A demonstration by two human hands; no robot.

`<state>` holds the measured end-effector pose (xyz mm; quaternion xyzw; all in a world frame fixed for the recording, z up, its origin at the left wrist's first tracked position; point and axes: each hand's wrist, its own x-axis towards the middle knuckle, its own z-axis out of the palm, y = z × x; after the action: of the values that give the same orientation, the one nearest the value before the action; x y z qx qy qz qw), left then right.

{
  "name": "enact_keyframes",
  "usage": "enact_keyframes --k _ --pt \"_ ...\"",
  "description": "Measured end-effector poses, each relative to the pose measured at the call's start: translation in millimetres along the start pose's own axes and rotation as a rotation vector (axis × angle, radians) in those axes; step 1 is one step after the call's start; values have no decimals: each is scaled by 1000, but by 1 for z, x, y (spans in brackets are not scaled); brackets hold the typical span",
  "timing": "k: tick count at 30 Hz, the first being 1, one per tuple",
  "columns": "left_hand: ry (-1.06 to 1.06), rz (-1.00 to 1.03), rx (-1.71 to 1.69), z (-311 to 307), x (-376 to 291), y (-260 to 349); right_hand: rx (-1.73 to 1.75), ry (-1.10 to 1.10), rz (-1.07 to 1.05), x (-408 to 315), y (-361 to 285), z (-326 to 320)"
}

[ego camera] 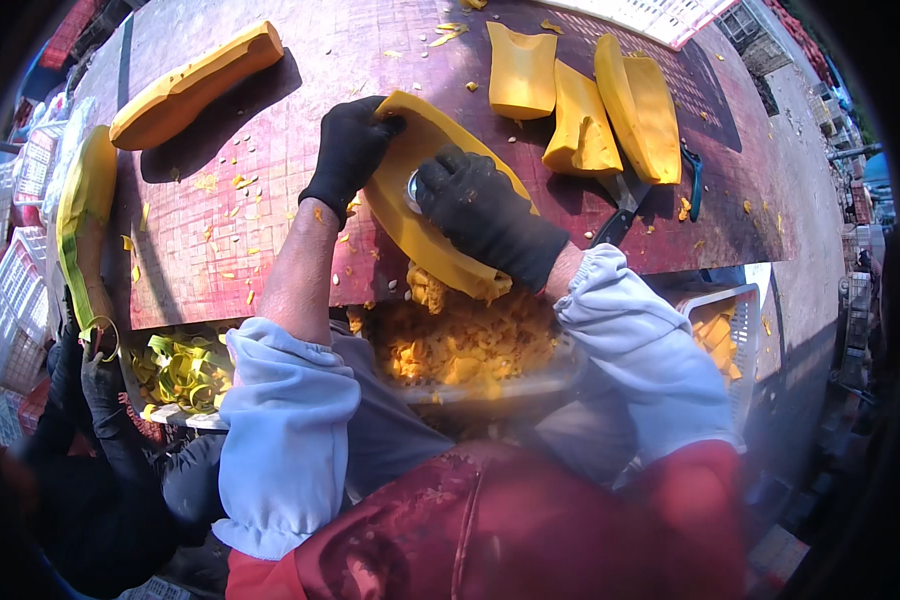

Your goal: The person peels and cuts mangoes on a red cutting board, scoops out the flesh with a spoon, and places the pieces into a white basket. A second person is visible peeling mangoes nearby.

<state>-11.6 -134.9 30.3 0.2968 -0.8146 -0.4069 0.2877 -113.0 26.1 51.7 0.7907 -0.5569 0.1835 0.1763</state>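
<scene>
My left hand (352,154), in a black glove, grips the upper end of a hollowed, peeled squash piece (450,217). That piece slants over the near edge of the red table. Inside its hollow, my right hand (480,202), also black-gloved, is closed round a round-ended metal tool (412,191), probably a scoop; its handle is hidden. Stringy squash pulp (426,289) hangs from the piece's lower end, above a crate of orange scraps (457,352). Several peeled squash pieces (521,71) lie at the upper right, beside a black-handled knife (621,217) and a teal-handled peeler (694,184).
A whole peeled squash (195,86) lies at the upper left. At the far left, a co-worker's gloved hands (101,375) hold a partly peeled squash (86,217) near a bin of green peelings (180,371). A crate with squash pieces (716,337) stands at the right.
</scene>
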Motion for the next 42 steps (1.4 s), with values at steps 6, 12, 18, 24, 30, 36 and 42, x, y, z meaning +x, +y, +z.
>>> enact_keyframes --k 6,12,18,24,30,36,42 --pt "-12 -171 -322 0 -15 -29 196 -257 42 -5 -9 23" --pt "26 -117 -161 -2 -13 -18 38 -366 -94 10 10 4" --pt "-17 -192 -225 -2 -18 -32 129 -402 -155 12 1 0" --pt "56 -128 -159 1 -15 -26 46 -357 -104 10 7 -14" --pt "86 -146 -183 2 -18 -24 -14 -589 -17 -46 -23 -50" --pt "104 -156 -72 -4 -21 -19 88 -548 68 -44 -19 -79" --pt "88 -136 -88 -3 -24 -14 351 -426 257 -66 -30 -50"
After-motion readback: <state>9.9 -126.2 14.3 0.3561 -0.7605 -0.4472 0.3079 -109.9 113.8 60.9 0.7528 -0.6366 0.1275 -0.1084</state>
